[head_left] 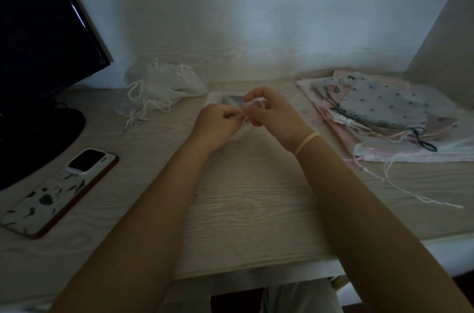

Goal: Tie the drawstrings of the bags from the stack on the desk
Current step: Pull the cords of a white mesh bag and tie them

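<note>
A small pale drawstring bag (225,100) lies on the desk just behind my hands, mostly hidden by them. My left hand (216,128) pinches a thin white drawstring (245,119) at its fingertips. My right hand (273,117) curls round the same string close beside it, a loop showing over its fingers. At the right of the desk lies the stack of patterned bags (384,107), grey dotted and pink, with loose pink, white and black strings trailing toward the front. A heap of white sheer bags (164,84) with white cords sits at the back left.
A dark monitor (43,38) on its stand fills the left side. A phone (61,192) in a patterned case lies face down at the front left. The wooden desk (246,212) ends at a front edge near my forearms. A white wall stands behind.
</note>
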The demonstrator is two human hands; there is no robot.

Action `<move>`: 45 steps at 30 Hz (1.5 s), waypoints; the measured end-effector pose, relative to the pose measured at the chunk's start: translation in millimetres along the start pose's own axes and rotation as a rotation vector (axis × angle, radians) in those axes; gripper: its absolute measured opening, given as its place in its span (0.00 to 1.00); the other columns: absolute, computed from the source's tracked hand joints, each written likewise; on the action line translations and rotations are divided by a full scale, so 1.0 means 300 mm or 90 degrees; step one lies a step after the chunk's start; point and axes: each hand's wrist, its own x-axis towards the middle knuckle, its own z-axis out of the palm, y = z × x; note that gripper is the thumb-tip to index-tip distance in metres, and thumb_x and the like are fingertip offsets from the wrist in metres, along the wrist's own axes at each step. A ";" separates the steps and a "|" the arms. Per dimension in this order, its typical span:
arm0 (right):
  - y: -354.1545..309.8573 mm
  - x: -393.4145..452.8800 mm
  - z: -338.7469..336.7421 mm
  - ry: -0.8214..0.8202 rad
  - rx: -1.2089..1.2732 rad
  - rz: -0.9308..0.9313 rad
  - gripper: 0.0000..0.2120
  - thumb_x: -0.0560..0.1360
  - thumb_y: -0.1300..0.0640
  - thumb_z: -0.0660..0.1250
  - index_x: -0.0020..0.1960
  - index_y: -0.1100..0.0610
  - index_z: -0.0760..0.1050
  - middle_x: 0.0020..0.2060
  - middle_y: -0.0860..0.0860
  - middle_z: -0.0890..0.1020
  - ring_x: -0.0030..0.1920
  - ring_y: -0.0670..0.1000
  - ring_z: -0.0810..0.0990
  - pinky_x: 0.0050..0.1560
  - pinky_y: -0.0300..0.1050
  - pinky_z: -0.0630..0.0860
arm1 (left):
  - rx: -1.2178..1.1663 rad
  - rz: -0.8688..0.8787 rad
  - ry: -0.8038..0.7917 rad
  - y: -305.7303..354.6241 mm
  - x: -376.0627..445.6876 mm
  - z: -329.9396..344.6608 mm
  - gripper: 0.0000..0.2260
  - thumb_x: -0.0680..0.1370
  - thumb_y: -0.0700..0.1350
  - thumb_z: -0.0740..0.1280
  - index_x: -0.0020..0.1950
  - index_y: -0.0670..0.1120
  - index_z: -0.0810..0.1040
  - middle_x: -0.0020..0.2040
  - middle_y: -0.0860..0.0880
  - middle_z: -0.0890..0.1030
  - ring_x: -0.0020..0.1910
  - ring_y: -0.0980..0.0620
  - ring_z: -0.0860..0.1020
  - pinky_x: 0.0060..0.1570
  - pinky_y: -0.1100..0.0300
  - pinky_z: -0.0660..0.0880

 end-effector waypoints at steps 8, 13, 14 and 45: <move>-0.017 0.001 -0.007 0.064 0.146 -0.004 0.07 0.76 0.67 0.63 0.46 0.59 0.79 0.33 0.54 0.79 0.31 0.49 0.75 0.35 0.42 0.73 | -0.016 -0.049 -0.101 0.049 -0.020 -0.013 0.12 0.74 0.45 0.67 0.34 0.42 0.81 0.27 0.57 0.79 0.27 0.64 0.73 0.36 0.64 0.68; -0.019 -0.007 0.000 0.066 0.113 -0.020 0.07 0.76 0.67 0.65 0.51 0.62 0.80 0.36 0.57 0.81 0.37 0.50 0.79 0.43 0.44 0.78 | -0.057 -0.044 -0.128 0.053 -0.029 -0.012 0.10 0.76 0.50 0.69 0.37 0.49 0.85 0.27 0.54 0.76 0.27 0.62 0.72 0.35 0.67 0.68; -0.019 -0.007 0.002 0.068 0.105 -0.020 0.07 0.76 0.67 0.65 0.52 0.62 0.79 0.37 0.59 0.81 0.37 0.52 0.80 0.44 0.47 0.79 | -0.072 -0.044 -0.125 0.050 -0.028 -0.012 0.11 0.77 0.50 0.68 0.39 0.48 0.85 0.27 0.55 0.76 0.27 0.61 0.73 0.36 0.64 0.68; -0.002 0.005 -0.013 0.073 -0.310 -0.064 0.02 0.71 0.57 0.72 0.40 0.55 0.80 0.33 0.45 0.79 0.31 0.41 0.73 0.37 0.36 0.70 | -0.480 -0.208 -0.041 0.021 0.002 -0.033 0.08 0.80 0.41 0.63 0.47 0.40 0.80 0.32 0.48 0.80 0.28 0.54 0.75 0.32 0.63 0.71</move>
